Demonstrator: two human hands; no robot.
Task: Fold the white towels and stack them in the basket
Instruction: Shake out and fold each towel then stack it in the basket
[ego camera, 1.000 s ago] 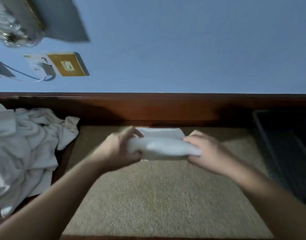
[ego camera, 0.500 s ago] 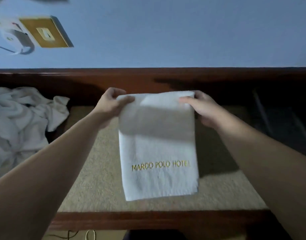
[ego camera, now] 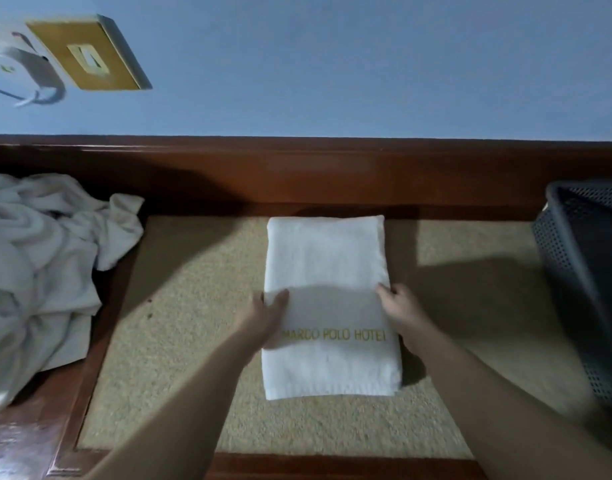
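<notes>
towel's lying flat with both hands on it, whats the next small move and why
Probably fold the near end up over the far half. The towel lies flat as a long rectangle on the tan mat, the left hand and right hand holding its side edges at mid-length, right where a crease would go. It looks too long yet for the basket.

Both bare forearms extended forward from lower frame edge. Left hand (ego camera: 268,320) laid palm down, fingers straight, thumb spread. Right hand (ego camera: 400,311) set alongside, level with left, fingers slightly curled at tips, wrist straight.
</notes>
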